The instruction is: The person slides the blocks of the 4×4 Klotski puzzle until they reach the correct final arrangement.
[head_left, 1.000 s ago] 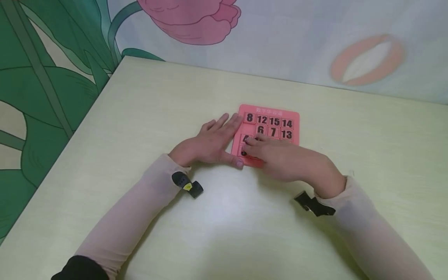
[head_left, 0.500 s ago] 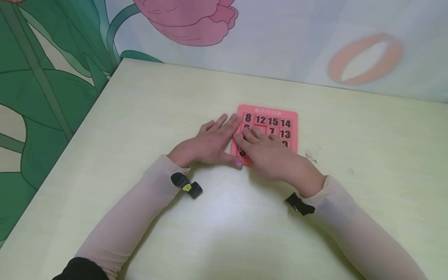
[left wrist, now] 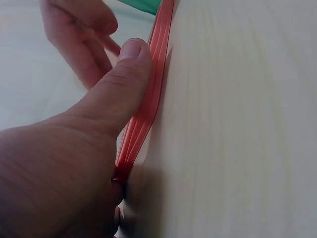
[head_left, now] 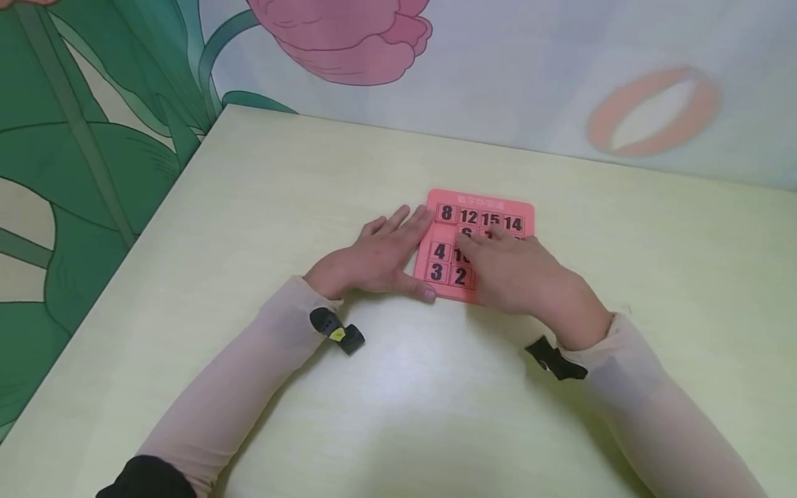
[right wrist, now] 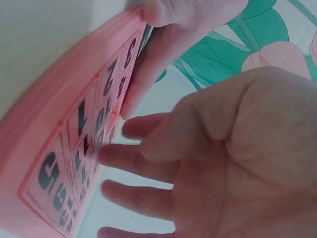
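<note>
A pink sliding number puzzle (head_left: 526, 209) lies flat on the table. My left hand (head_left: 378, 261) rests along its left side with fingers spread and straight; in the left wrist view the thumb (left wrist: 121, 84) lies against the puzzle's edge (left wrist: 157, 59). Over the right part of the puzzle is my right hand (head_left: 529, 273), fingertips at the second-row tiles around the 6 (head_left: 465, 232). Its fingers are loosely extended in the right wrist view, reaching toward the tiles (right wrist: 47, 171). A gap shows under the 8 tile (head_left: 445, 212). The right hand hides several lower-right tiles.
The pale wooden table (head_left: 398, 415) extends around the puzzle. Behind it stands a wall (head_left: 529, 76) painted with a pink flower and green leaves. Black straps with small cameras (head_left: 351, 339) sit at both wrists.
My right hand shifted left half a second ago, then back right. The 6 tile slid left into the gap and is now back in the second column. My left hand stayed put.
</note>
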Motion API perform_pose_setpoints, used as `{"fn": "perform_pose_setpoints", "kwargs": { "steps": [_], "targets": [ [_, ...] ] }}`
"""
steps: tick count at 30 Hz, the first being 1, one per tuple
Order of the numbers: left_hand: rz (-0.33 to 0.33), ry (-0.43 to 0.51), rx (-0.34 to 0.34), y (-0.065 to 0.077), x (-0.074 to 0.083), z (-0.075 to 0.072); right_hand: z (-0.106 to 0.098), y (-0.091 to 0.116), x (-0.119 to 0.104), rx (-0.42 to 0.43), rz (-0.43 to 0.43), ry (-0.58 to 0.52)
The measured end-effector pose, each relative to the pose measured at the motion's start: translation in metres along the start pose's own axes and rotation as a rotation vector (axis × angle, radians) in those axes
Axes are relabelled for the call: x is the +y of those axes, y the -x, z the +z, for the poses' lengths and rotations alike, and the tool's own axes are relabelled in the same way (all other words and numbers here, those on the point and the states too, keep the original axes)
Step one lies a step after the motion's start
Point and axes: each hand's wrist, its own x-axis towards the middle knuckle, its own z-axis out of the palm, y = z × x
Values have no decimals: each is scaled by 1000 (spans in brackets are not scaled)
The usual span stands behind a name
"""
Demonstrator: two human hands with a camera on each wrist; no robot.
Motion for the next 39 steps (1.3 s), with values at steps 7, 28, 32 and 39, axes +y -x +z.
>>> {"fn": "perform_pose_setpoints", "kwargs": {
  "steps": [7,28,32,39],
  "targets": [
    [-10,-13,-14,0,3,-2,-6,-30,5,-16,-17,-95],
    [6,-18,-6,-2,1,0,2,-28,-1,-57,-35,-112],
    [8,-6,0,-1,1,0,6,-33,-1,-41,-95,-197],
    [11,-12,3,0,2,1,1,-24,5,-51,61,-178]
  ]
}}
